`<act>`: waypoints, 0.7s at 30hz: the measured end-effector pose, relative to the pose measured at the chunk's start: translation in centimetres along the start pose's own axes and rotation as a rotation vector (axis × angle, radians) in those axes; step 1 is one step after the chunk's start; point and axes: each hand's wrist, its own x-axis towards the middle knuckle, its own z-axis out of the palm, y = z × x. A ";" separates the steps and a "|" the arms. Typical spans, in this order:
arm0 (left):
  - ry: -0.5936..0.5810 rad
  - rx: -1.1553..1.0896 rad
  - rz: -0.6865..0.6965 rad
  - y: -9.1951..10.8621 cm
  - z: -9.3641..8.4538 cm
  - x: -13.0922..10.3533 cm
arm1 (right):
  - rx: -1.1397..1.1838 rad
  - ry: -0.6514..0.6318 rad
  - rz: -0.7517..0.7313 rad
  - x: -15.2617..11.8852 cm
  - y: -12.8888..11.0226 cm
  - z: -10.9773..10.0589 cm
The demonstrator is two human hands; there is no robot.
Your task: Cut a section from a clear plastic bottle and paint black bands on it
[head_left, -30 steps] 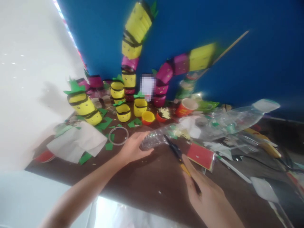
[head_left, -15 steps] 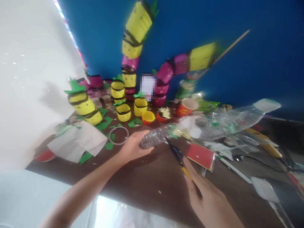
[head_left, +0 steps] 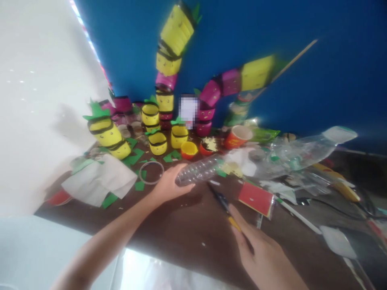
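Since the previous frame, the clear ribbed plastic bottle (head_left: 199,169) has shifted slightly upward in view, and the black-tipped tool (head_left: 222,201) has shifted slightly left and down. The tool's tip, which overlapped the bottle's lower edge, now shows just below it.

Left to right:

- A white sheet (head_left: 98,179) lies near the left edge of the table (head_left: 181,225), beside a clear ring (head_left: 151,173) and green paper scraps (head_left: 133,157).
- The left hand (head_left: 174,183) is closed around the bottle's left end, fingers above and thumb below. The bottle extends to the right from this hand, its far end near a pale yellow scrap (head_left: 233,169). Yellow cups (head_left: 157,144) with dark bands stand behind the left hand.
- The right hand (head_left: 249,237) is closed around the tool's orange-and-black handle. The tip points up and left, toward the bottle. Blur hides the exact type of tool. The bottle lies beyond the right hand, up and to the left.
- A red square packet (head_left: 256,198) lies just to the right of the tool; a larger clear bottle (head_left: 305,153) lies behind the packet, toward the right.
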 end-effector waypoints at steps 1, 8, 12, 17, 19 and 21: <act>-0.004 0.004 -0.017 0.0 0.0 0.0 | 0.007 -0.038 0.003 -0.1 0.2 0.2; 0.010 -0.006 -0.002 -0.5 0.1 0.0 | 0.057 0.057 -0.008 -1.0 0.6 -0.3; 0.032 -0.018 0.046 -0.7 0.2 0.0 | 0.079 0.179 -0.029 -0.5 0.3 -0.8; 0.038 -0.029 0.038 -0.3 0.1 -0.2 | 0.058 0.219 -0.059 0.7 -0.1 -0.2; 0.034 -0.030 0.016 -0.2 0.1 -0.3 | 0.061 0.215 -0.059 1.0 -0.2 -0.1; 0.031 -0.031 -0.003 -0.3 0.1 -0.3 | 0.062 0.209 -0.050 1.2 -0.2 -0.1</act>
